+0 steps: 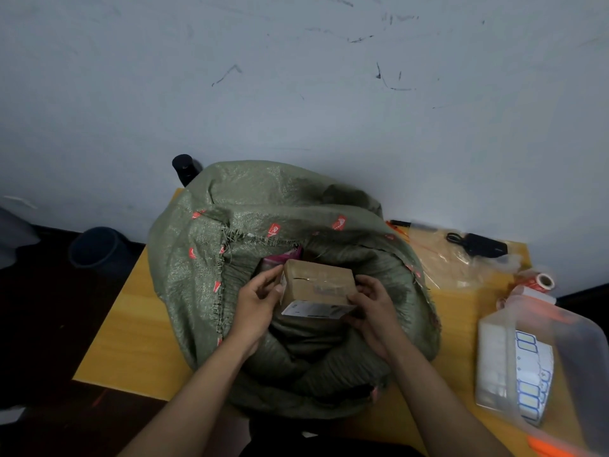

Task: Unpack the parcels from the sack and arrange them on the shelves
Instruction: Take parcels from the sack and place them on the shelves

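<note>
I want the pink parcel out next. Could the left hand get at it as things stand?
Probably not yet: the left hand grips the box, which covers most of the pink parcel in the sack.

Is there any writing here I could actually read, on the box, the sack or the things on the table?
None can be read as it stands.
Cardboard box, white shipping label on its near side: print blurred.
Green sack, red-and-white tags along its rim: marks too small.
Label sheets with blue-bordered stickers in the clear plastic container at right: apparently blank or too blurred.
Roll of red-and-white tape: nothing legible.
</note>
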